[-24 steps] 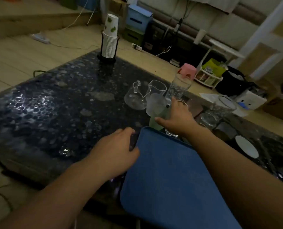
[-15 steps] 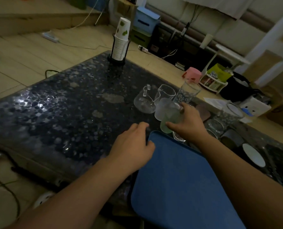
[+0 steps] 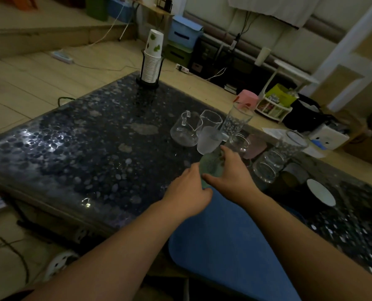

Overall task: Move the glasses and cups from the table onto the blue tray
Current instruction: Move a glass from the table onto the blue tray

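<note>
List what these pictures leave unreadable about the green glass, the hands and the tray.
- Green glass, head view: its base is hidden behind the left hand and right hand, so whether it is lifted off the table cannot be told.
- Left hand: fingertips hidden, so contact with the glass is unclear.
- Blue tray: near end cut off by the bottom edge, right side covered by the right forearm.

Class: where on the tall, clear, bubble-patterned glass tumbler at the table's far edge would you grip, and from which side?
Probably round the upper wall of the tall clear bubble-patterned glass tumbler, reaching over from the near side: it stands upright, taller than the glasses crowding its base.
</note>
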